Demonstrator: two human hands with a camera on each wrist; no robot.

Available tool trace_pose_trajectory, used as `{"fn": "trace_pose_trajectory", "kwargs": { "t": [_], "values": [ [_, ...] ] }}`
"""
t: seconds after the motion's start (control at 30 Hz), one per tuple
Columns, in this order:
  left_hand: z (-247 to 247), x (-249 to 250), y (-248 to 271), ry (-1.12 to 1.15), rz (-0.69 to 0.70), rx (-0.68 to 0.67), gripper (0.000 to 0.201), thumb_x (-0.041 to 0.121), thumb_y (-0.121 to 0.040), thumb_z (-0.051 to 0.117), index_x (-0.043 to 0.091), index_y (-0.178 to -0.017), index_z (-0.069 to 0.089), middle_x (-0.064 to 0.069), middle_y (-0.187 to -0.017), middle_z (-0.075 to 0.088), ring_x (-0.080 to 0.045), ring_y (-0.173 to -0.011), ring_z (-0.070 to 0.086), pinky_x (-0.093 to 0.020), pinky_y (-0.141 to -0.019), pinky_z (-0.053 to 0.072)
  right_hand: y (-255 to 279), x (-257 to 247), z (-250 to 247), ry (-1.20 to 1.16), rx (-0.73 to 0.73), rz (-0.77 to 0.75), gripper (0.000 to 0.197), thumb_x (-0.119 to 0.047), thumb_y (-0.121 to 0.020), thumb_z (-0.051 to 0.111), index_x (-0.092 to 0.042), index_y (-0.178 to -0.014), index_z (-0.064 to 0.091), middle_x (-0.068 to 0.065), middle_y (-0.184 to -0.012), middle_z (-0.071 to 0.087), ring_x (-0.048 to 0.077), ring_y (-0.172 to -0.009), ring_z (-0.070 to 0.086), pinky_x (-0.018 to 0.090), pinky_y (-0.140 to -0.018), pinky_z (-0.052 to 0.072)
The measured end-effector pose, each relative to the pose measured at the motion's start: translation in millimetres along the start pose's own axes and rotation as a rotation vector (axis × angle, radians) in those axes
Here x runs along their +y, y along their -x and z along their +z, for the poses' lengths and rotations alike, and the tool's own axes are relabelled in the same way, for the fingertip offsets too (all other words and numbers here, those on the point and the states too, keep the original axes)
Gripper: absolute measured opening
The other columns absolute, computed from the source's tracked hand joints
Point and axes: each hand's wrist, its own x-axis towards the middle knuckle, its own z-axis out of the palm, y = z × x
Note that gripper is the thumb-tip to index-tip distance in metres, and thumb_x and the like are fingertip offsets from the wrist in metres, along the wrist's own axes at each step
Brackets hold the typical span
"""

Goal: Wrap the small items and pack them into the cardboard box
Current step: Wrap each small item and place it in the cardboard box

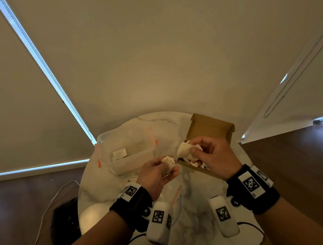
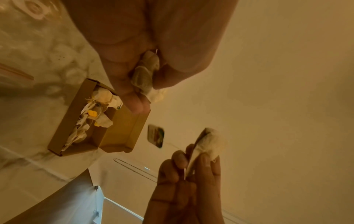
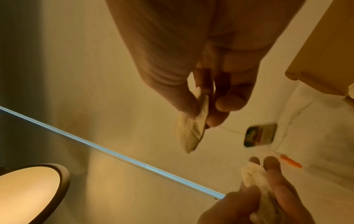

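My left hand point(image 1: 164, 171) pinches a small paper-wrapped item point(image 1: 168, 163) between thumb and fingers above the table's middle; the left wrist view shows the same item point(image 2: 145, 74). A little to the right and higher, my right hand point(image 1: 195, 151) grips a second, larger paper-wrapped bundle point(image 1: 184, 150), which the right wrist view shows as a bundle point(image 3: 188, 133) pinched at its top. Both hands are apart, about a hand's width. Just behind the right hand, the cardboard box point(image 1: 211, 128) stands open with several wrapped items point(image 2: 99, 109) inside.
A clear plastic tub point(image 1: 128, 154) with orange clips sits at the left back of the round marble table point(image 1: 190, 224). A clear zip bag point(image 1: 176, 195) lies near the front. A small dark tag point(image 3: 260, 134) on a thin thread hangs by the right bundle.
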Motion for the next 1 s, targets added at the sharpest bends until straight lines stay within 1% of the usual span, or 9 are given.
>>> {"fn": "trace_pose_trajectory", "kwargs": {
  "t": [0.07, 0.13, 0.2, 0.33, 0.43, 0.5, 0.67, 0.83, 1.0],
  "values": [
    [-2, 1, -2, -0.007, 0.018, 0.019, 0.025, -0.012, -0.091, 0.044, -0.004, -0.104, 0.063, -0.023, -0.094, 0.066, -0.029, -0.073, 0.064, -0.038, -0.070, 0.059, 0, -1, -3, 0.061, 0.003, -0.021, 0.014, -0.003, -0.088, 0.064, -0.015, -0.090, 0.071, 0.000, -0.077, 0.072, 0.008, -0.062, 0.065, 0.020, -0.055, 0.051],
    [-5, 2, -4, 0.008, 0.016, 0.045, 0.025, -0.007, -0.090, 0.044, -0.002, -0.105, 0.064, -0.022, -0.093, 0.063, -0.030, -0.073, 0.062, -0.041, -0.071, 0.057, -1, 2, -6, 0.187, 0.000, -0.051, 0.016, -0.008, -0.088, 0.065, -0.023, -0.091, 0.072, 0.004, -0.083, 0.072, 0.022, -0.071, 0.067, 0.034, -0.061, 0.057],
    [-6, 4, -5, -0.009, 0.001, 0.081, 0.020, 0.006, -0.090, 0.054, 0.000, -0.104, 0.066, -0.017, -0.083, 0.057, -0.026, -0.064, 0.057, -0.036, -0.062, 0.054, -2, 7, -9, 0.336, -0.034, -0.069, 0.017, -0.013, -0.087, 0.067, -0.029, -0.090, 0.071, 0.004, -0.085, 0.072, 0.026, -0.077, 0.066, 0.043, -0.069, 0.056],
    [-1, 8, -7, -0.335, 0.145, 0.080, 0.027, 0.028, -0.089, 0.066, 0.001, -0.088, 0.067, -0.003, -0.049, 0.033, -0.016, -0.041, 0.031, -0.024, -0.044, 0.028, -2, 13, -4, 0.449, -0.118, -0.053, 0.014, -0.016, -0.084, 0.069, -0.025, -0.095, 0.072, -0.005, -0.091, 0.070, 0.013, -0.084, 0.065, 0.039, -0.077, 0.056],
    [0, 15, -6, -0.693, 0.376, -0.031, 0.025, 0.039, -0.082, 0.074, 0.015, -0.076, 0.073, 0.001, -0.042, 0.042, -0.015, -0.037, 0.033, -0.023, -0.042, 0.029, 0, 18, 2, 0.468, -0.162, -0.069, 0.012, -0.020, -0.084, 0.070, -0.025, -0.094, 0.070, -0.006, -0.086, 0.070, 0.010, -0.077, 0.065, 0.036, -0.072, 0.056],
    [-2, 19, -5, -0.922, 0.458, -0.138, 0.019, 0.046, -0.078, 0.075, 0.027, -0.078, 0.075, 0.005, -0.049, 0.052, -0.011, -0.041, 0.037, -0.022, -0.043, 0.033, 0, 19, 5, 0.451, -0.170, -0.080, 0.010, -0.021, -0.083, 0.071, -0.023, -0.092, 0.070, -0.005, -0.081, 0.070, 0.010, -0.070, 0.064, 0.033, -0.066, 0.056],
    [-7, 25, -5, -1.014, 0.492, -0.223, 0.011, 0.033, -0.081, 0.076, 0.023, -0.076, 0.076, 0.007, -0.058, 0.057, -0.006, -0.044, 0.036, -0.021, -0.047, 0.034, 1, 16, 2, 0.333, -0.183, -0.037, 0.014, -0.017, -0.078, 0.077, -0.020, -0.091, 0.072, 0.000, -0.077, 0.069, 0.013, -0.068, 0.062, 0.030, -0.065, 0.053],
    [-10, 28, -4, -0.957, 0.529, -0.185, 0.010, 0.027, -0.082, 0.076, 0.018, -0.076, 0.076, 0.012, -0.055, 0.056, -0.006, -0.040, 0.035, -0.020, -0.044, 0.032, 3, 15, -7, 0.324, -0.284, 0.002, 0.016, -0.015, -0.075, 0.080, -0.026, -0.077, 0.070, -0.014, -0.063, 0.064, -0.001, -0.060, 0.057, 0.016, -0.059, 0.046],
    [-13, 31, -4, -0.974, 0.557, -0.202, 0.007, 0.024, -0.081, 0.076, 0.019, -0.075, 0.077, 0.016, -0.055, 0.057, -0.003, -0.041, 0.034, -0.014, -0.046, 0.030, 0, 9, -20, 0.277, -0.233, 0.027, 0.012, -0.009, -0.075, 0.079, -0.019, -0.072, 0.071, 0.002, -0.074, 0.071, 0.008, -0.066, 0.063, 0.021, -0.065, 0.052]
  ]
}}
